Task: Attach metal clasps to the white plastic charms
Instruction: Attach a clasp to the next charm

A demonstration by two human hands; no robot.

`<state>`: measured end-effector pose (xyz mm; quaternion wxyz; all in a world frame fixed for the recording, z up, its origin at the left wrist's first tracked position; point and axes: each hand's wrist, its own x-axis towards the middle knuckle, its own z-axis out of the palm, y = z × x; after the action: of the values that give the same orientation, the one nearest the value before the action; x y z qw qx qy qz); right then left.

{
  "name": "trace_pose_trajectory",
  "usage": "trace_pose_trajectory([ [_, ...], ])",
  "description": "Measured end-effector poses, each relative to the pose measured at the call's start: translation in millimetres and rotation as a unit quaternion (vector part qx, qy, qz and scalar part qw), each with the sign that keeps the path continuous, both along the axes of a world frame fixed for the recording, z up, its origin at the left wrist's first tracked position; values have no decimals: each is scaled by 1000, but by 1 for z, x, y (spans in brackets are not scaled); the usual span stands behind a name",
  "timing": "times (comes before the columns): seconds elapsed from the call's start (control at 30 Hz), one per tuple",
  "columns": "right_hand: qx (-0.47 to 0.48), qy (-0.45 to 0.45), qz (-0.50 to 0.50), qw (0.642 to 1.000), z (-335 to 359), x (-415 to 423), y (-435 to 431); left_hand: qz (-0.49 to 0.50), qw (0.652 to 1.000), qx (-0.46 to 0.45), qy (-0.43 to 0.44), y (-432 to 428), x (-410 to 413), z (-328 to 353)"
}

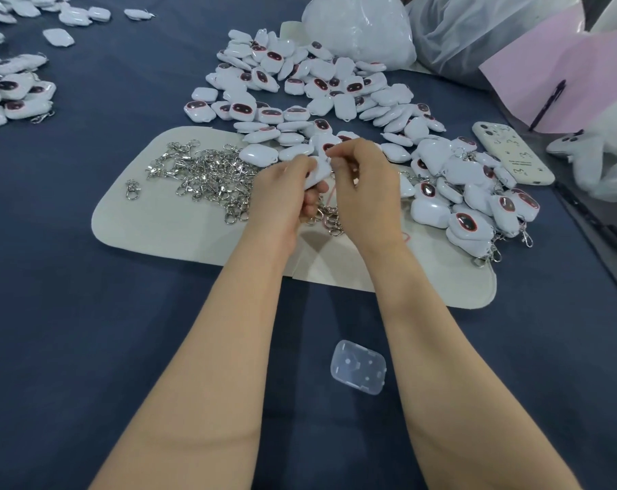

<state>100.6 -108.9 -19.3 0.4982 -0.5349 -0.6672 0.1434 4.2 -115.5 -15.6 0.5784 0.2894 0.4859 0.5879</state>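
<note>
My left hand (285, 192) grips a white plastic charm (317, 173) above the cream mat (165, 228). My right hand (365, 185) has its fingertips pinched at the charm's top edge; what it pinches is too small to tell. A heap of silver metal clasps (208, 175) lies on the mat to the left of my hands. Behind them spreads a big pile of white charms (317, 86) with dark oval faces. At the right sits a pile of charms with clasps attached (476, 203).
A clear plastic case (358, 372) lies on the blue cloth near me. A white phone (512, 153) rests at the right, with plastic bags (363, 26) and pink paper (565, 76) behind. More charms (13, 90) lie at the far left.
</note>
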Motion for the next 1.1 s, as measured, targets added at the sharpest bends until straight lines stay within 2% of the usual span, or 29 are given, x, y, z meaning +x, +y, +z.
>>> trace_pose_trajectory([
  [0.1, -18, -19, 10, 1000, 0, 2, 2, 48, 978, 63, 192, -1, 2, -4],
  [0.13, -25, -23, 15, 999, -1, 3, 2, 58, 970, 75, 224, -1, 2, -5],
  [0.2, -44, -11, 25, 999, -2, 3, 2, 66, 967, 87, 232, -2, 3, -6],
  [0.27, -77, 26, 37, 996, -3, 0, 1, 56, 979, 76, 180, -1, 4, -6],
  [0.37, -108, 93, 30, 989, -6, -2, 3, 15, 999, 16, 28, 1, 5, -4],
  [0.43, -114, 121, 20, 986, -6, -3, 4, -16, 998, -18, -54, 1, 4, -3],
  [0.57, -112, 168, 27, 979, -4, -3, 4, -66, 982, -54, -169, 0, 0, 0],
  [0.73, -64, 222, 29, 972, 0, -4, 1, -119, 951, -90, -270, 0, -5, 2],
  [0.8, -46, 226, 24, 973, -1, -5, 1, -135, 938, -94, -306, 0, -6, 2],
  [0.87, -25, 193, 18, 981, -1, -5, 0, -134, 933, -91, -322, 0, -6, 2],
  [0.93, -8, 119, 14, 993, -2, -4, 0, -105, 950, -79, -282, 2, -5, 1],
  [0.97, -2, 81, 12, 997, -2, -3, 0, -82, 966, -69, -236, 2, -4, 0],
  [1.03, 1, 34, 9, 999, -3, 0, 0, -33, 993, -37, -109, 2, -3, -2],
  [1.1, -2, 8, 9, 1000, -2, 3, 0, 6, 1000, 12, 27, 2, -1, -3],
])
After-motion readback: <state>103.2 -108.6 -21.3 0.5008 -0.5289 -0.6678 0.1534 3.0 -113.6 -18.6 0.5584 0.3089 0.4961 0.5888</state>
